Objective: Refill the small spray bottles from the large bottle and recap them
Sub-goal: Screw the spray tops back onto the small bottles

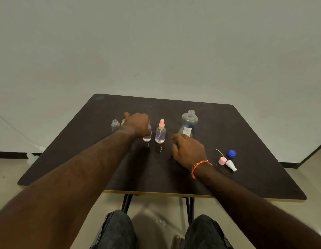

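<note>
Risk: left hand [138,125] grips a small bottle [147,137] — capped neighbour [160,132] could topple; right hand [189,151] hovers loosely curled, empty.

- The table [246,133] top is dark brown, looks like wood, and is a bit dull, with small pale specks and a soft shine near the middle
- The large bottle [189,123] is see-through plastic with a paper label
- The small bottle with the pink top [160,133] is clear and shiny
- The open small bottle [115,125] is clear plastic, a bit cloudy
- The blue cap [231,154] is smooth plastic
- The pink spray cap [222,160] and white spray cap [230,164] are smooth plastic too
- The wrist band [198,167] looks like orange woven thread
- The trousers [118,230] are dark rough cloth
- The floor [156,209] is pale, smooth and a little glossy
</note>
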{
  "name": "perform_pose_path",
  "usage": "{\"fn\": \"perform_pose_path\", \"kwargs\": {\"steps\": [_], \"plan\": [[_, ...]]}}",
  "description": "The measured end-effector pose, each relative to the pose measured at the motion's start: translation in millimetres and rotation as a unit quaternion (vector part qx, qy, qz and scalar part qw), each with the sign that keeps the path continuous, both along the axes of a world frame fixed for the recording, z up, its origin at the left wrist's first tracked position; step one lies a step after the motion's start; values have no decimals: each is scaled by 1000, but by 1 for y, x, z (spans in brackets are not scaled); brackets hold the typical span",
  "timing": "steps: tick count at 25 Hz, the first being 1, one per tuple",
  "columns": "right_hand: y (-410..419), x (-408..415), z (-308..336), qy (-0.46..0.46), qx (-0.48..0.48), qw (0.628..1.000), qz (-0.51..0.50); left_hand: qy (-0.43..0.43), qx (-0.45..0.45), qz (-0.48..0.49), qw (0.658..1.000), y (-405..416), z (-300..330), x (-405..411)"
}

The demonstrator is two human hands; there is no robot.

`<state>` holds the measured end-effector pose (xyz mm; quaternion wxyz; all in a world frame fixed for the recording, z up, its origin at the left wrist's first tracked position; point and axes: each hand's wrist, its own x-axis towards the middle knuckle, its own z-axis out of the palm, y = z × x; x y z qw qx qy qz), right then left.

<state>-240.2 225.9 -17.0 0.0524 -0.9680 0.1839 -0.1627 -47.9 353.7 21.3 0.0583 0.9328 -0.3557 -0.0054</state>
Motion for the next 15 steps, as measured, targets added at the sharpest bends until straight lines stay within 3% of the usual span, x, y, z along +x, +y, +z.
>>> {"fn": "perform_pose_path", "kwargs": {"steps": [4,15], "plan": [[5,-15,0,7,-10,1000,3,19,-24,-1,1000,18,-1,-30],[-11,-59,-1,21,-16,999,-27,79,-194,-16,978,18,-35,-97]]}}
